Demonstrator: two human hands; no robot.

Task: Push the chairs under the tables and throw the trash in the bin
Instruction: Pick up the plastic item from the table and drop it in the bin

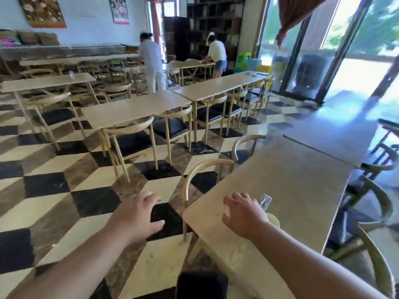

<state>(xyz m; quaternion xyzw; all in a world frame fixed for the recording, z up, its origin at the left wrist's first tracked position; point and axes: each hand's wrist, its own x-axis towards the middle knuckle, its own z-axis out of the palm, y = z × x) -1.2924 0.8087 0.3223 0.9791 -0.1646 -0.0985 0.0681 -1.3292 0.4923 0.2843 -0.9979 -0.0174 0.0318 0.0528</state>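
Observation:
My left hand [138, 214] hovers open over the checkered floor, holding nothing, just left of the near table [280, 180]. My right hand [244, 212] is spread open above that table's near left corner, fingers apart. Just right of it stand a clear plastic piece [265, 201] and a pale yellow round thing [273, 220], partly hidden by my wrist. A wooden chair [205, 169] with a curved back is tucked at the table's left side, a second chair [246, 142] beyond it.
Rows of light tables [133, 110] with tucked chairs [129, 130] fill the room ahead. Dark chairs [375, 199] line the near table's right side. Two people work at far tables [190, 65]. Glass doors [323, 61] stand on the right.

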